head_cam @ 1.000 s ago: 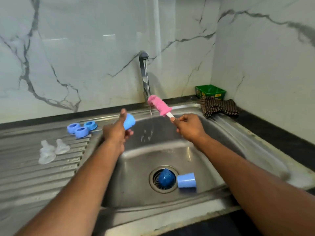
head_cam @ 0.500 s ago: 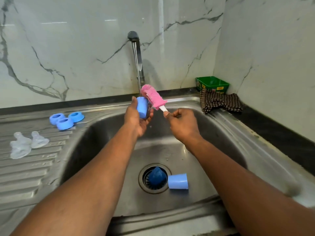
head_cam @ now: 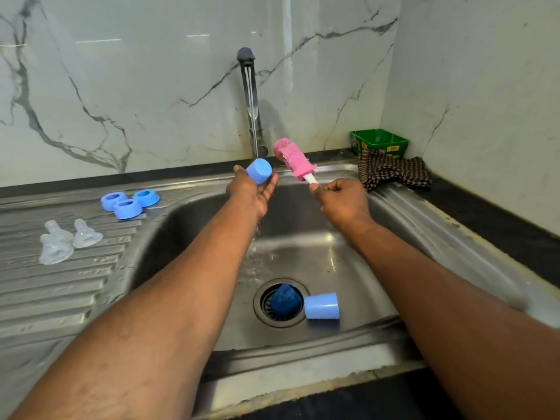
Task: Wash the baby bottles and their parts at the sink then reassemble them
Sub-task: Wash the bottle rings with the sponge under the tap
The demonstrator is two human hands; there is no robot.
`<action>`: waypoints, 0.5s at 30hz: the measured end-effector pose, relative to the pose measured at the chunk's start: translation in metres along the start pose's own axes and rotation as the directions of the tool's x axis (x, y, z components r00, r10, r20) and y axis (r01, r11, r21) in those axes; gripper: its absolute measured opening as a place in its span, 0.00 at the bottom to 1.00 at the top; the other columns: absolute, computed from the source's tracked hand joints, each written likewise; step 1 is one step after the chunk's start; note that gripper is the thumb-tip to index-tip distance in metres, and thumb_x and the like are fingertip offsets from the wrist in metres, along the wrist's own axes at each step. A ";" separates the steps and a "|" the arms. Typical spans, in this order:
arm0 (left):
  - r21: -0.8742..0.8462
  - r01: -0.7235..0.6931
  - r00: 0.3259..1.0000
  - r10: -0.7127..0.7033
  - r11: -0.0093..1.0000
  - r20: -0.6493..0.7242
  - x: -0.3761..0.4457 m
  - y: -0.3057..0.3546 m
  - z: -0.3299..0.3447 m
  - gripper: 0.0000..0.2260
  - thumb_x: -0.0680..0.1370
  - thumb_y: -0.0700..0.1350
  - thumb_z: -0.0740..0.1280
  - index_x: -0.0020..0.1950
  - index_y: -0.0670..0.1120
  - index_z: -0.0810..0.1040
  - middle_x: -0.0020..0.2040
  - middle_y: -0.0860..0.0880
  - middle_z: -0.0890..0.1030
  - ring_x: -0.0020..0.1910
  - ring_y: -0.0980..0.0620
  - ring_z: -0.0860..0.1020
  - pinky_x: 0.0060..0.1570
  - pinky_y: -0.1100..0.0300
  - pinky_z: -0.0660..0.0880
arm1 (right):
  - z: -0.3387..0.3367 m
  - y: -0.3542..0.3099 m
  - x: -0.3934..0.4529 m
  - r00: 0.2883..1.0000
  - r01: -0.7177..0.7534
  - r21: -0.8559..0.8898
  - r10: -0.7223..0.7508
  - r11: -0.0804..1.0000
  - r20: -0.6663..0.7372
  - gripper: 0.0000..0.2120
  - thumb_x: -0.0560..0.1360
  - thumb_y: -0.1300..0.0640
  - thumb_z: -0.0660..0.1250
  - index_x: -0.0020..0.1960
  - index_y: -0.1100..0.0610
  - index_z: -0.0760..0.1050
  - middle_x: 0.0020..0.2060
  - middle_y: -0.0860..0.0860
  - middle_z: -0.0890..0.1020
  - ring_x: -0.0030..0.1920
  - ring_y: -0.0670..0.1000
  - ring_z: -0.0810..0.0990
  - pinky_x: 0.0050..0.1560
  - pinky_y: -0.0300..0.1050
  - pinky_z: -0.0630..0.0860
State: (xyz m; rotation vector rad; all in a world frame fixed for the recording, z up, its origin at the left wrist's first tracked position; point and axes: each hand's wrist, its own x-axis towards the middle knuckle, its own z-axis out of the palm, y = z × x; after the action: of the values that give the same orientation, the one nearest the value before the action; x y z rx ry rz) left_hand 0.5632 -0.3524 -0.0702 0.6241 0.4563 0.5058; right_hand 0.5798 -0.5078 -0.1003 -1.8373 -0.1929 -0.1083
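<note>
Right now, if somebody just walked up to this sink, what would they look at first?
Probably the bright pink brush that the right hand grips beside the running tap, and the blue cap that the left hand holds under the water. Next, another blue cap lying by the drain, with blue rings and clear teats on the draining board at left.

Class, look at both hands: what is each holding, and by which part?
Left hand cradles a blue cap by its side wall. Right hand grips the pink brush by its white handle.
</note>
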 end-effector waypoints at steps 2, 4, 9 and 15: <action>0.024 0.042 0.999 -0.042 0.999 0.013 -0.002 -0.003 -0.006 0.19 0.84 0.50 0.61 0.68 0.38 0.69 0.57 0.36 0.78 0.41 0.41 0.81 0.42 0.49 0.83 | 0.001 0.000 0.000 1.000 0.008 0.000 -0.008 1.000 0.014 0.17 0.75 0.49 0.73 0.32 0.55 0.74 0.28 0.51 0.79 0.30 0.52 0.75 0.40 0.49 0.74; 0.080 0.044 0.999 -0.046 0.996 0.026 -0.003 -0.004 -0.012 0.17 0.82 0.50 0.63 0.64 0.38 0.71 0.55 0.36 0.79 0.43 0.40 0.81 0.43 0.51 0.82 | 0.002 0.000 0.000 1.000 0.007 -0.008 -0.007 1.000 0.028 0.16 0.75 0.49 0.73 0.32 0.55 0.75 0.28 0.51 0.79 0.30 0.52 0.75 0.40 0.49 0.75; 0.461 -0.190 0.982 0.178 0.867 0.069 -0.001 -0.001 -0.036 0.24 0.73 0.41 0.77 0.64 0.43 0.70 0.54 0.41 0.79 0.46 0.46 0.81 0.36 0.57 0.81 | 0.002 0.003 0.000 1.000 -0.009 -0.049 0.010 0.999 0.024 0.16 0.71 0.48 0.75 0.32 0.54 0.75 0.28 0.49 0.79 0.31 0.52 0.76 0.42 0.49 0.76; 0.775 -0.556 0.781 0.508 0.301 0.363 0.004 -0.010 -0.043 0.22 0.67 0.46 0.81 0.59 0.46 0.80 0.53 0.48 0.84 0.50 0.50 0.82 0.53 0.55 0.79 | 0.002 0.001 -0.002 0.999 0.018 -0.030 -0.017 0.999 0.031 0.15 0.73 0.51 0.75 0.33 0.54 0.74 0.29 0.50 0.79 0.30 0.49 0.75 0.39 0.44 0.74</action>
State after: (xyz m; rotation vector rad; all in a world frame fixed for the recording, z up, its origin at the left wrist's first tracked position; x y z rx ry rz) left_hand 0.5458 -0.3389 -0.1085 1.8402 0.4257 0.9111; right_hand 0.5778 -0.5060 -0.1023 -1.8687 -0.2302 -0.0964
